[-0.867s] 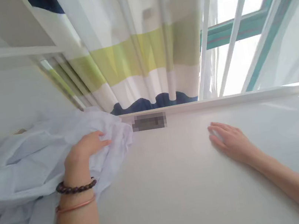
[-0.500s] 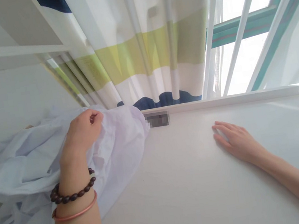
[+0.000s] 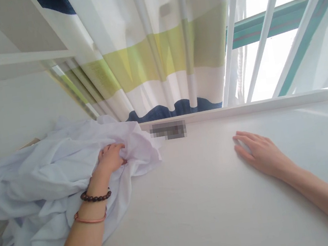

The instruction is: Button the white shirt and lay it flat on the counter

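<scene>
A heap of thin white cloth (image 3: 56, 168) lies crumpled on the left side of the white surface (image 3: 194, 200). My left hand (image 3: 112, 157), with a dark bead bracelet and a copper-coloured bangle on its wrist, rests on the cloth's right part. Its thumb and fingers are bent and apart, with the tips pressing into the folds. Farther right, my right hand (image 3: 259, 152) lies palm down on the white surface, fingers stretched out and holding nothing.
A low white edge (image 3: 257, 107) runs along the back. Beyond it hang striped curtains (image 3: 154, 58), with white bars (image 3: 259, 47) and a teal window frame (image 3: 278, 19) at right. A small blurred dark patch (image 3: 173, 130) shows by the edge.
My left hand has moved right and down from above the cloth, and its closed fingers have spread. The raised cloth has sunk and its right border has drawn in. My right hand stays put.
</scene>
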Demonstrator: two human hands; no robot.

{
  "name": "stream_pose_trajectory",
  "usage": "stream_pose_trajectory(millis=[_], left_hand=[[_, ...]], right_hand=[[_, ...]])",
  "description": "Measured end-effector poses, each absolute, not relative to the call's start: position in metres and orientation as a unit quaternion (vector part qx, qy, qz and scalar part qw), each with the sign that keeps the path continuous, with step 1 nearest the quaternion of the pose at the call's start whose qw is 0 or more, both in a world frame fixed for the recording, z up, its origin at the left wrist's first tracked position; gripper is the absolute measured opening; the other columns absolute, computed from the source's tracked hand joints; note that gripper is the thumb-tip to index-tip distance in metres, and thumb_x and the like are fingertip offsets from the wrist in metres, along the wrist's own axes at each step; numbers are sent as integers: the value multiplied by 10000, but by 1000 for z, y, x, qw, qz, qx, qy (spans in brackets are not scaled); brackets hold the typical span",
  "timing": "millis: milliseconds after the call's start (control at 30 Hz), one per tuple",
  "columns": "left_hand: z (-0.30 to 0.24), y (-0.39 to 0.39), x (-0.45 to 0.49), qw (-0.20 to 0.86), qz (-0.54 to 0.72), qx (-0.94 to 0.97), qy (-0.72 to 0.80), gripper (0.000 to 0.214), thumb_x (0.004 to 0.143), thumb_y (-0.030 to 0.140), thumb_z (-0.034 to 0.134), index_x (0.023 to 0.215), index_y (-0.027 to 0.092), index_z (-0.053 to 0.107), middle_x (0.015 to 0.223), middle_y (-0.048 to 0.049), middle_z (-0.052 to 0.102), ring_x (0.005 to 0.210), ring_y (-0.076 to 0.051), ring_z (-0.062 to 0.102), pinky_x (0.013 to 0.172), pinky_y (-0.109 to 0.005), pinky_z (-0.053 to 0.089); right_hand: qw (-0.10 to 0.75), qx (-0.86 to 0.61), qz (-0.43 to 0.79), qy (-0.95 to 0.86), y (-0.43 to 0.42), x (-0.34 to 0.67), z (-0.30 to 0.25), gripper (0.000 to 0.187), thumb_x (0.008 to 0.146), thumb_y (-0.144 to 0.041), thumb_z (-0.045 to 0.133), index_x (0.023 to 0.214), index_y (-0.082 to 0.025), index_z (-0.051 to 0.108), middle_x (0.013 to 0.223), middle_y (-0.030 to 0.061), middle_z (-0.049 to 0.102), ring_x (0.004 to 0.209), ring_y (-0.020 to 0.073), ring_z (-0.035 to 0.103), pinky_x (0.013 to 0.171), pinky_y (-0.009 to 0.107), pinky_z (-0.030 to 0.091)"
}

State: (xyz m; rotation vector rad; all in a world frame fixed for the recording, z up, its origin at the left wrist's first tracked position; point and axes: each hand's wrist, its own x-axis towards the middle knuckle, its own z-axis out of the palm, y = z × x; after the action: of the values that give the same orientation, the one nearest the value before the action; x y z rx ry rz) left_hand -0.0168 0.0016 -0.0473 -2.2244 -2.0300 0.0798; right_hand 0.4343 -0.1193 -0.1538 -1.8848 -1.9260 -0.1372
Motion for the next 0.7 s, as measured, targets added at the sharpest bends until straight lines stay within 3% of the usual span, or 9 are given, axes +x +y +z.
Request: stream_pose_trajectory(millis=[133, 233, 300, 367, 467, 567, 633, 700], left_hand=[[-32, -20, 5, 123, 26, -751, -648, 624, 757, 249, 585, 1360, 197, 435, 1393, -164, 462, 1288, -394, 402, 1068, -568, 264], [-17, -48, 42, 138, -3, -780, -610, 534, 790, 350, 543, 1299, 205, 475, 1341, -150, 492, 1248, -376, 441, 1039, -520, 330], [-14, -64, 65, 82, 29, -823, -562, 395, 791, 460, 536, 1114, 235, 568, 1196, -92, 596, 1098, -322, 556, 973, -454, 404], [-21, -74, 81, -26, 96, -801, -591, 414, 753, 495, 572, 1085, 247, 566, 1073, -76, 657, 922, -303, 630, 813, -427, 479], [-35, -73, 87, -42, 106, -769, -628, 265, 761, 397, 566, 916, 184, 601, 882, -123, 676, 812, -337, 650, 709, -444, 476], [-31, -68, 77, -64, 86, -782, -614, 249, 835, 392, 470, 751, 186, 583, 764, -87, 658, 753, -287, 646, 684, -390, 478], [-19, -67, 70, -98, 40, -799, -591, 368, 900, 460, 346, 787, 207, 589, 798, -48, 668, 770, -243, 638, 679, -340, 492], [-10, -67, 68, -160, -83, -800, -573, 454, 930, 510, 239, 910, 238, 602, 871, -19, 678, 797, -224, 638, 669, -315, 505]], right_hand=[[221, -687, -54, -691, -120, 432, -153, 481, 935, -415, 274, 1210, -173, 586, 1360, 113, 573, 1253, 293, 518, 1013, 488, 413], [219, -687, -54, -691, -120, 431, -152, 474, 935, -410, 274, 1204, -176, 586, 1358, 113, 572, 1249, 293, 520, 1013, 488, 411], [217, -689, -53, -689, -120, 431, -152, 476, 934, -416, 274, 1206, -179, 583, 1365, 109, 566, 1251, 294, 516, 1016, 489, 407], [215, -692, -48, -687, -120, 432, -152, 481, 932, -422, 271, 1211, -181, 580, 1368, 104, 563, 1253, 293, 512, 1019, 490, 402], [215, -693, -39, -687, -119, 432, -152, 489, 929, -428, 270, 1215, -178, 578, 1370, 102, 560, 1253, 289, 512, 1027, 485, 396], [217, -692, -36, -687, -119, 431, -151, 489, 929, -424, 271, 1217, -173, 578, 1372, 108, 559, 1253, 290, 513, 1027, 483, 398], [219, -691, -37, -688, -120, 431, -150, 482, 928, -416, 277, 1212, -172, 580, 1368, 114, 562, 1249, 294, 517, 1022, 488, 402], [219, -689, -38, -690, -121, 430, -148, 473, 928, -412, 285, 1203, -171, 586, 1361, 121, 567, 1246, 300, 520, 1019, 495, 404]])
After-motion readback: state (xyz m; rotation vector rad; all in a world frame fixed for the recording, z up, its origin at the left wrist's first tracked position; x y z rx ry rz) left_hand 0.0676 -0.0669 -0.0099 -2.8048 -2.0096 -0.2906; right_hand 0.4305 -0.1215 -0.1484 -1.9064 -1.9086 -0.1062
